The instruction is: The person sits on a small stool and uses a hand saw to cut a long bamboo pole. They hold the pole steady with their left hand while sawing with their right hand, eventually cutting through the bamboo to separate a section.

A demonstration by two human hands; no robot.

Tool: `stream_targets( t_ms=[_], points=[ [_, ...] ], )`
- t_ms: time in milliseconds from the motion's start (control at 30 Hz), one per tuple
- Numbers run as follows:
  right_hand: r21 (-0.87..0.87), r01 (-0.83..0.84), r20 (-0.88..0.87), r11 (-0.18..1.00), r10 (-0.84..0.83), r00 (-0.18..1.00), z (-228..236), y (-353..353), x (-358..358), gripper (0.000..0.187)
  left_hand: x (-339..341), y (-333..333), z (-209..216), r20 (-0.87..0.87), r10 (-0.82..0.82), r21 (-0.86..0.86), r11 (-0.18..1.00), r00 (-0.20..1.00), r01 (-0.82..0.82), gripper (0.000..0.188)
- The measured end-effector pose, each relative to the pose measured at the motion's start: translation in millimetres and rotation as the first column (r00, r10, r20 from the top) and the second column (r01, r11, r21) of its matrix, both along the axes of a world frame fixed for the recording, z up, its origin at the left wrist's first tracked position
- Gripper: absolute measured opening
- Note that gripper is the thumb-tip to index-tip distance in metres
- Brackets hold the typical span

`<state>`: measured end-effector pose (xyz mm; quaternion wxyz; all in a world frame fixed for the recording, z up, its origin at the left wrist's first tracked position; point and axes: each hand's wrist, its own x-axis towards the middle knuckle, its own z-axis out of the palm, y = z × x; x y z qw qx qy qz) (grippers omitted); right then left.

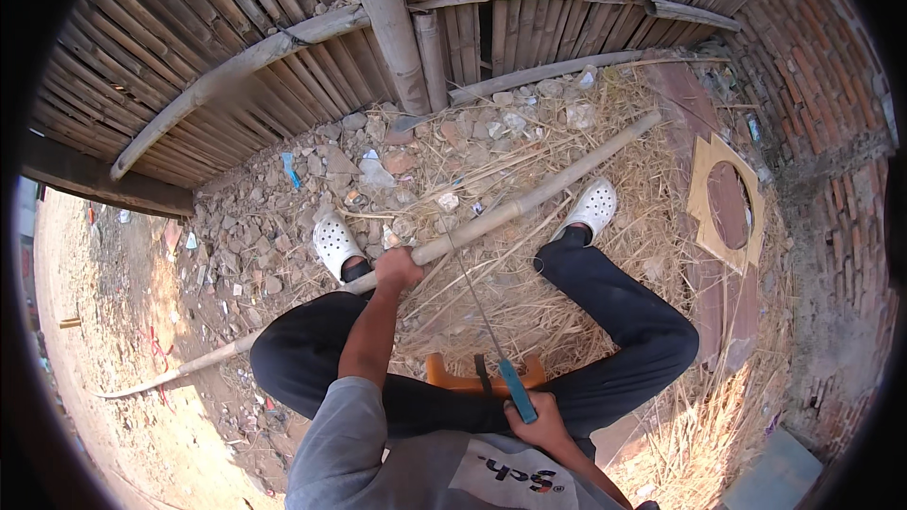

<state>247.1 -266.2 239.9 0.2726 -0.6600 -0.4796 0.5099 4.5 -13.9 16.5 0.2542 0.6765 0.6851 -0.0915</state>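
A long pale bamboo pole (529,200) slants across the ground in front of me, from the lower left up to the upper right. My left hand (399,267) is wrapped round it, close to my left knee. In my right hand (543,418) is the teal handle of a hand saw (515,385). Its thin blade, seen nearly edge-on, reaches away from me and meets the pole a little right of my left hand. Whether the teeth have cut into the bamboo is too fine to make out.
An orange plastic seat (439,374) shows between my legs. Stones, straw and litter cover the ground. A bamboo-slat wall (274,94) stands ahead, a brick wall (831,123) to the right. A tan board with a round hole (704,179) lies near the bricks.
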Motion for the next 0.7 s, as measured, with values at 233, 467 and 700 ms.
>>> stream_targets(
  t_ms=[233, 467, 700],
  points=[
    [0.008, 0.108, -0.074, 0.994, -0.107, 0.991, -85, 55, -13, 0.020, 2, -6, -5, -0.017, -0.019, -0.023, 1.000, 1.000, 0.018, 0.039],
    [0.018, -0.027, -0.033, 0.999, 0.027, 0.999, 8, -5, 11, 0.021, 0, 2, 6, 0.001, 0.002, -0.030, 1.000, 1.000, -0.002, 0.038],
    [0.062, -0.039, 0.059, 0.997, 0.036, 0.998, -93, 53, -3, 0.012, 3, -3, -3, -0.024, -0.021, -0.003, 1.000, 0.999, 0.021, 0.040]
  ],
)
